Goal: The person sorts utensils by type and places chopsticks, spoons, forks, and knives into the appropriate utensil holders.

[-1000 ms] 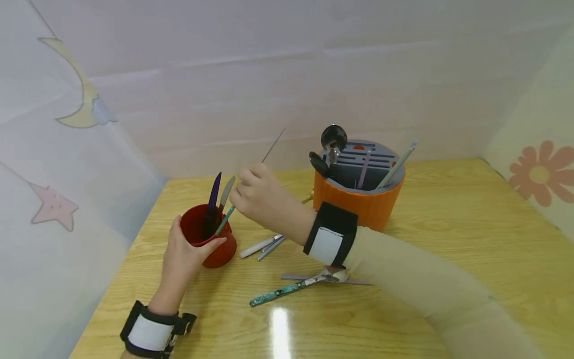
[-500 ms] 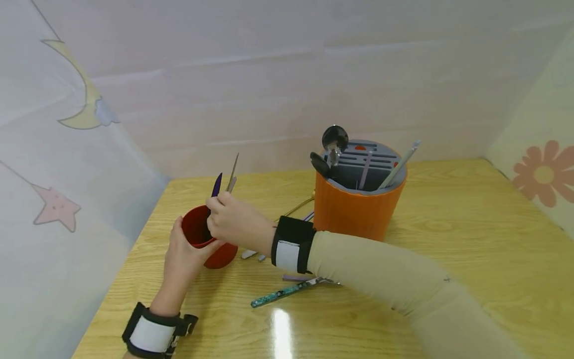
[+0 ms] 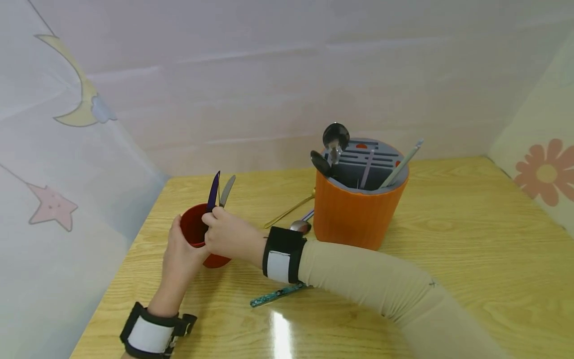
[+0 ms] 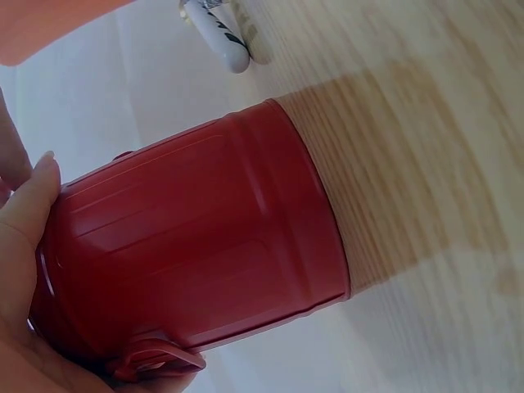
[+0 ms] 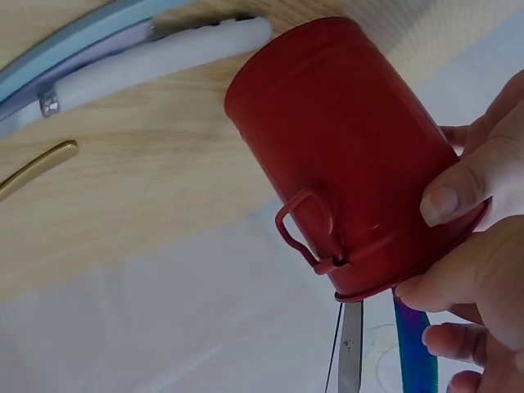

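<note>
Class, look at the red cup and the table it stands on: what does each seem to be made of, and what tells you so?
The red cup looks like painted sheet metal: glossy, ribbed wall, rolled rim, thin riveted handle loop. The table looks like wood or wood-look laminate: pale grain lines under a shiny coat that mirrors a light. Which one cannot be told.

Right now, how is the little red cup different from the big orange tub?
The red cup is small, and the left hand grips it; the orange tub is bigger and stands untouched. The cup has a smooth wall with a small side handle; the tub has a grey slotted top. The cup holds knives; the tub holds spoons. Both stand upright on the wooden table with cutlery sticking out.
</note>
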